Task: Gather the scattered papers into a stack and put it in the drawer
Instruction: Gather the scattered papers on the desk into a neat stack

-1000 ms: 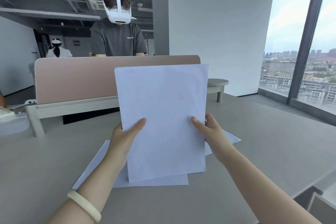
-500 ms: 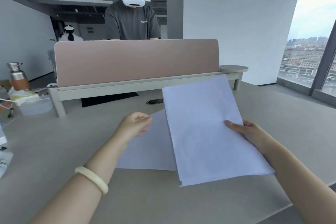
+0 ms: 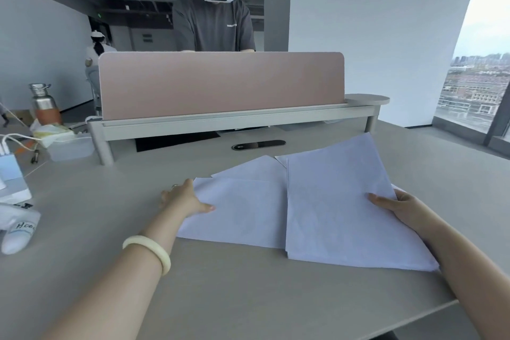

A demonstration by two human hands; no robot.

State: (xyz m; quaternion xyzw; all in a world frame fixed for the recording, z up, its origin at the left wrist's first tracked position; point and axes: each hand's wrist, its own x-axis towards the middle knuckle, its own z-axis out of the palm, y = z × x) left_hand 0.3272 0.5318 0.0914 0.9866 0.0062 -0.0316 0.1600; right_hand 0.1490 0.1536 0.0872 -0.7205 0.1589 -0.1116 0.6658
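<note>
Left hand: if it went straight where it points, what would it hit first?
The loose sheet that the left hand grips lies first in line; past it, probably the pink divider, depth unclear.

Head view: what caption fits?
Right hand holds the stack; left hand pinches a loose sheet on the desk.

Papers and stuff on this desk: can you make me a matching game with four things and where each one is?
Things:
1. stack of papers
2. loose sheet
3. bracelet
4. metal bottle

Places:
A. around the left wrist
B. far left of the view
C. held by the right hand
D. flat on the desk, its edge held by the left hand

Pairs: 1-C, 2-D, 3-A, 4-B
</note>
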